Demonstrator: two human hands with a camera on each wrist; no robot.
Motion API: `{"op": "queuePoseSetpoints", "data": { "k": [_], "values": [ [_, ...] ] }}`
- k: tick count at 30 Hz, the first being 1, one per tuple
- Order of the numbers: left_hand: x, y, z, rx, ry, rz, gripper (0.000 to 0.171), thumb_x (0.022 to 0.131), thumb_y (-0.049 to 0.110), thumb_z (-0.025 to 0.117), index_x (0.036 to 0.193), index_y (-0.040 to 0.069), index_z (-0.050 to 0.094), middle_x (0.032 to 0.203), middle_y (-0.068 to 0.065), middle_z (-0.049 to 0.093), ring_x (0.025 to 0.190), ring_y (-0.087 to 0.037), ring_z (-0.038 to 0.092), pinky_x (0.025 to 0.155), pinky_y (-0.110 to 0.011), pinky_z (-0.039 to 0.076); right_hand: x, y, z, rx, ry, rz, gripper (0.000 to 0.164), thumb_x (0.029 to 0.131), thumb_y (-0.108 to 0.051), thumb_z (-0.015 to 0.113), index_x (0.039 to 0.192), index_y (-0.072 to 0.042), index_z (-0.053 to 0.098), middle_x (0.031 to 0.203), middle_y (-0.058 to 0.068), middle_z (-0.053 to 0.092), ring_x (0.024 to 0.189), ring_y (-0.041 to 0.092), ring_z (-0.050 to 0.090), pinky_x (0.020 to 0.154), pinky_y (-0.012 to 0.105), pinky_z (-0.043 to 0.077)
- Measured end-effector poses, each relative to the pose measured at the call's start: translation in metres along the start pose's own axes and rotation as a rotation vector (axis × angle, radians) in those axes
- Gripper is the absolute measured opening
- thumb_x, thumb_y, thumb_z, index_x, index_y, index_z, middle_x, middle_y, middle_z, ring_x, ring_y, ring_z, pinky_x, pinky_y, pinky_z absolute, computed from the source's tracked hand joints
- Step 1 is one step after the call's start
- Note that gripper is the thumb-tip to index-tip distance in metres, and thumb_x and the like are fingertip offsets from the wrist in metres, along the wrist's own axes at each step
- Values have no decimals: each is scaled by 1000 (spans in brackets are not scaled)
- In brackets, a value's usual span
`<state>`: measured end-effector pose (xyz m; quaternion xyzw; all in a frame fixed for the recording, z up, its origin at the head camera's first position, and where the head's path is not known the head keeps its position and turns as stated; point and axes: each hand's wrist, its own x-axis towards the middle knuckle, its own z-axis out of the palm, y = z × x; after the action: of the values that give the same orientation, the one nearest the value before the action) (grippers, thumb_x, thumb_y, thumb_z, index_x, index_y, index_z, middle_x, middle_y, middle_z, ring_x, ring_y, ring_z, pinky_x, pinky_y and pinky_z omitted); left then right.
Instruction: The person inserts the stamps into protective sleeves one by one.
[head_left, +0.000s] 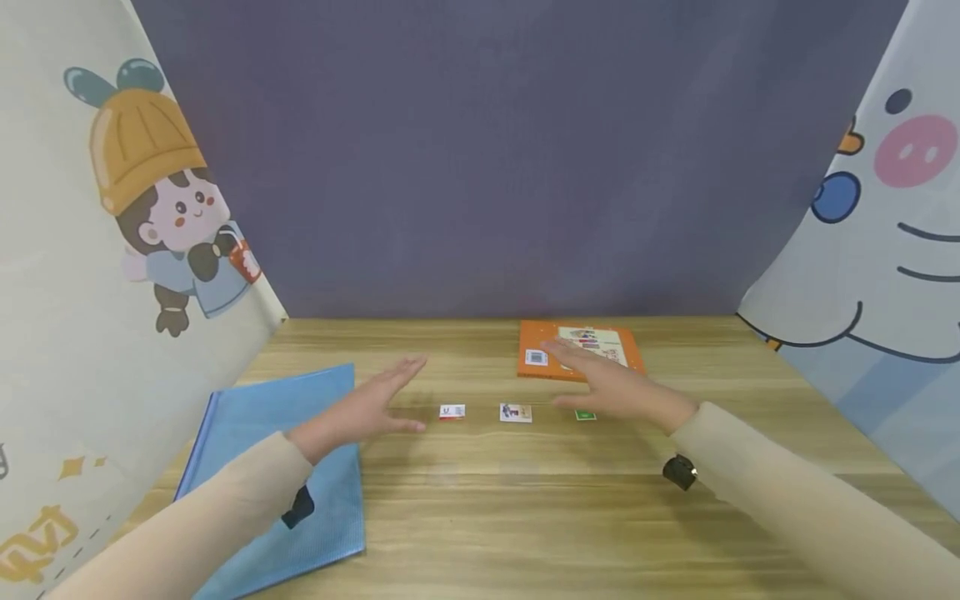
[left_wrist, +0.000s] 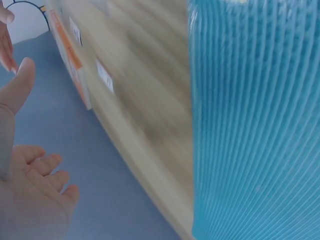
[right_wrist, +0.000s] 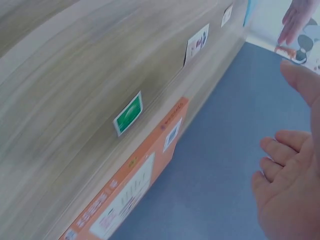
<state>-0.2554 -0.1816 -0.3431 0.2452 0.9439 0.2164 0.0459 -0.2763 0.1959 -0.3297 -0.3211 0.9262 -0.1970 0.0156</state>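
Both hands hover over the desk (head_left: 480, 517), holding nothing; three small cards in a row.
Left hand (head_left: 363, 408) just beside the red-and-white card (head_left: 452, 412), right hand (head_left: 618, 390) above the green card (head_left: 586, 414), picture card (head_left: 516, 412) between; thumbs well apart from the fingers, which are relaxed. Row runs roughly parallel to the desk's far edge; orange box (head_left: 592, 337) near that edge, right of middle; blue folder (head_left: 285, 404) by the left edge. Handling, as judged: cards look thin and flat, so come in low, slide or pinch by a rim, one at a time; keep the left sleeve off the folder, right fingers clear of the box.
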Motion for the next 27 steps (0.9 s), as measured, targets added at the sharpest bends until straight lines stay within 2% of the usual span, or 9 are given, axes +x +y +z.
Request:
{"op": "queuePoseSetpoints", "data": {
  "k": [7, 14, 17, 20, 24, 27],
  "values": [
    [-6, 2, 21, -177, -5, -59, 96, 78, 33, 81, 153, 7, 26, 157, -15, 29, 143, -39, 28, 117, -57, 25, 17, -14, 6, 43, -42, -32, 88, 87, -54, 65, 155, -20, 21, 161, 6, 20, 147, 29, 23, 118, 52, 27],
    [-11, 12, 36, -289, 22, -122, 85, 75, 22, 84, 144, -3, 40, 138, -20, 53, 127, -38, 49, 107, -52, 43, 41, -25, 17, 83, -10, -43, 84, 87, -34, 73, 153, -12, 26, 157, 13, 31, 143, 35, 32, 115, 53, 33],
    [-13, 17, 42, -289, 29, -164, 80, 72, 21, 86, 138, -4, 47, 127, -20, 60, 118, -36, 56, 101, -49, 48, 50, -28, 23, 104, -15, -42, 82, 86, -30, 74, 152, -10, 29, 155, 16, 32, 142, 37, 32, 115, 54, 33],
    [-15, 22, 47, -264, 36, -211, 75, 68, 20, 88, 131, -3, 54, 116, -14, 65, 104, -28, 60, 91, -43, 53, 57, -31, 29, 119, -35, -42, 80, 87, -27, 74, 151, -9, 30, 155, 16, 33, 143, 36, 31, 115, 53, 32],
    [-16, 26, 51, -243, 54, -253, 65, 65, 18, 90, 120, -2, 61, 100, -7, 63, 86, -19, 56, 76, -33, 53, 66, -36, 35, 159, -66, -41, 78, 87, -25, 74, 150, -7, 32, 154, 14, 36, 140, 36, 37, 113, 50, 36],
    [-16, 29, 54, -255, 65, -290, 59, 63, 19, 90, 112, 0, 64, 97, -6, 63, 85, -18, 56, 76, -32, 53, 73, -38, 40, 211, -80, -37, 74, 87, -21, 74, 149, -6, 35, 149, 15, 42, 133, 36, 44, 111, 49, 40]
  ]
}}
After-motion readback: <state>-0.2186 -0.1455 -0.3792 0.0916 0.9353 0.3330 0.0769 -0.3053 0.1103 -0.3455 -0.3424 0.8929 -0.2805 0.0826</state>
